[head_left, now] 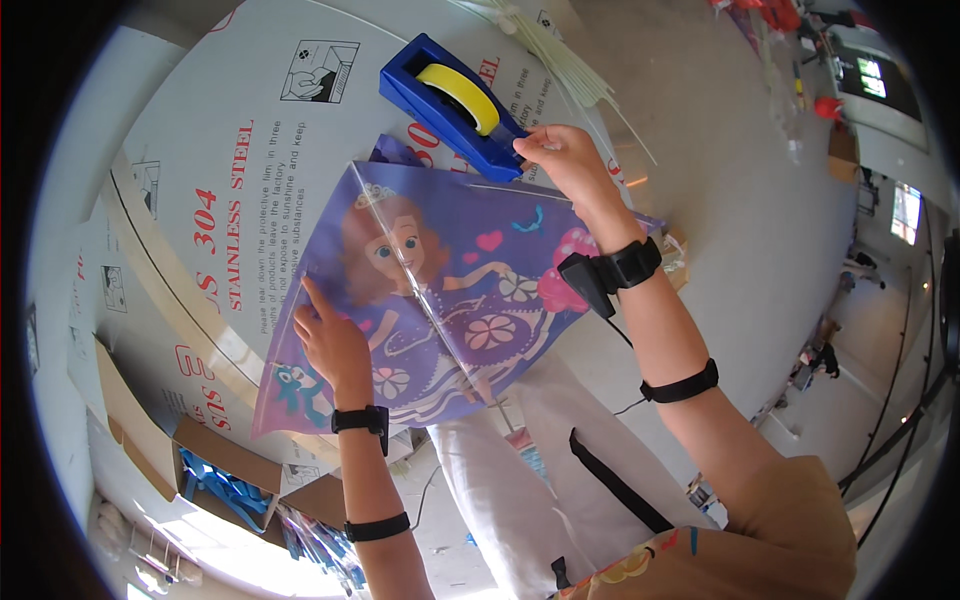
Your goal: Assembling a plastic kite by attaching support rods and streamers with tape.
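Note:
A purple kite [456, 345] printed with a cartoon princess lies spread over the table's near edge, with a thin rod along its middle. My left hand [335, 345] rests on the kite's left edge, index finger stretched out and the fingers apart. Beyond the kite stands a blue tape dispenser [405, 88] with a yellow tape roll [460, 98] in it. At the dispenser's right-hand end my right hand [575, 165] has its thumb and fingers pinched together. Whatever is between those fingertips is too small to make out.
Printed protective film covers the tabletop [225, 150]. Thin pale rods [570, 60] lie at the far edge. Below the table on the left, a cardboard box [222, 455] holds blue strips [215, 490]. Dark straps and a cable are on my arms.

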{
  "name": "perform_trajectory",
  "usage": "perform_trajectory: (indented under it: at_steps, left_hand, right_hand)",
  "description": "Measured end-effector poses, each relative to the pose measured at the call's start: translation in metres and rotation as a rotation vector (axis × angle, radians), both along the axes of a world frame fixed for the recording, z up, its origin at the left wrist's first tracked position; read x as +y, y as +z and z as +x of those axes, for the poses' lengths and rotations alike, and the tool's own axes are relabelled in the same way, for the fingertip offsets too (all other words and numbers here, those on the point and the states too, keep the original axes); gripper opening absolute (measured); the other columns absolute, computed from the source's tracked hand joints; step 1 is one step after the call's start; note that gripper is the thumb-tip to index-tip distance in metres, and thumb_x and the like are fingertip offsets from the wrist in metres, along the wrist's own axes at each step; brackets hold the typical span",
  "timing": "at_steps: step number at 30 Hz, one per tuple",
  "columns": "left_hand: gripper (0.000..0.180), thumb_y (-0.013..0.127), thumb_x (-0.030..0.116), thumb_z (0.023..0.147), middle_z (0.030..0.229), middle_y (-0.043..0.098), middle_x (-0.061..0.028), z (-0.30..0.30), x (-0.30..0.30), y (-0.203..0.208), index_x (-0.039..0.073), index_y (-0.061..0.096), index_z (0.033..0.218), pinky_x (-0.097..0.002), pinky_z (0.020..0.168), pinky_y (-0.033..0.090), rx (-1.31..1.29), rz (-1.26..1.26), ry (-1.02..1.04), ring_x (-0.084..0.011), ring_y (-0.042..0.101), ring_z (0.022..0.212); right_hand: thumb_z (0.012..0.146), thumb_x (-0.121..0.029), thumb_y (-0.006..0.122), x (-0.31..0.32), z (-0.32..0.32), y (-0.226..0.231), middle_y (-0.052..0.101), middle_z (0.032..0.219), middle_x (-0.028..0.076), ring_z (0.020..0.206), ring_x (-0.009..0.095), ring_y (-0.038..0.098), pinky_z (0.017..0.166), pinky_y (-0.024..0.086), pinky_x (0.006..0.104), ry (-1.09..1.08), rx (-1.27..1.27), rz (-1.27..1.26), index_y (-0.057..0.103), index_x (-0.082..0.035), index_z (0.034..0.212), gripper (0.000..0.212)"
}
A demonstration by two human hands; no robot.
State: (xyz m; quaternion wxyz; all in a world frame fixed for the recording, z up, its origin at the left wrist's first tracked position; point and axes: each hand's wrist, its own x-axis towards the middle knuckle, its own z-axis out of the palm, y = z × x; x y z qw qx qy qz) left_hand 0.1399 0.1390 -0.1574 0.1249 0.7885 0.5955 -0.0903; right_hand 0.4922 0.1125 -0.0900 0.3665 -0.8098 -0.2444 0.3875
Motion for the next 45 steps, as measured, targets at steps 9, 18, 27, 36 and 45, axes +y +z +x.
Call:
perform_trajectory:
  at_steps: [9,18,27,36,45]
  left_hand:
    - [0.07,0.051,-0.009,0.076,0.124,0.048,-0.0211,0.05,-0.055,0.053,0.001,0.037,0.144,-0.0461,0.09,0.046,-0.426,-0.062,0.079,-0.0385,0.05,0.114]
    - [0.062,0.048,-0.009,0.079,0.124,0.05,-0.0176,0.08,-0.081,0.069,0.003,0.045,0.14,-0.0435,0.092,0.045,-0.695,-0.272,0.162,-0.0349,0.053,0.114]
    - [0.048,0.051,-0.006,0.083,0.11,0.056,-0.0157,-0.002,-0.038,0.058,0.001,0.053,0.13,-0.0397,0.087,0.047,-0.712,-0.113,0.445,-0.0289,0.058,0.104]
    - [0.019,0.057,0.001,0.085,0.094,0.06,-0.0064,-0.126,-0.009,0.0,0.002,0.057,0.104,-0.0309,0.074,0.047,-0.725,0.122,0.896,-0.0174,0.059,0.086]
    - [0.032,0.053,-0.006,0.084,0.099,0.054,-0.012,-0.135,-0.022,-0.021,0.002,0.053,0.115,-0.0353,0.073,0.049,-0.837,0.108,0.659,-0.0249,0.056,0.089]
  right_hand:
    - [0.091,-0.031,0.067,-0.02,-0.003,0.023,0.063,0.105,0.018,0.097,0.029,0.065,0.083,0.049,0.0375,0.125,-0.327,-0.095,0.063,0.001,0.097,0.033]
    - [0.095,-0.028,0.064,-0.054,0.009,-0.024,0.068,0.096,0.009,0.098,0.019,0.065,0.08,0.05,0.0323,-0.043,0.165,0.001,0.064,-0.002,0.096,0.026]
    - [0.098,-0.02,0.06,-0.081,-0.101,-0.015,0.065,0.099,0.005,0.097,0.014,0.065,0.076,0.049,0.0266,-0.074,0.29,0.072,0.062,-0.004,0.102,0.016]
    - [0.093,-0.005,0.062,0.003,-0.286,-0.026,0.064,0.084,0.005,0.076,0.013,0.066,0.066,0.052,0.0268,0.261,0.544,0.084,0.057,0.0,0.101,0.011]
    - [0.09,-0.002,0.064,0.024,-0.378,-0.074,0.066,0.084,0.01,0.078,0.016,0.068,0.062,0.05,0.0263,0.208,0.393,0.052,0.041,-0.002,0.117,0.036]
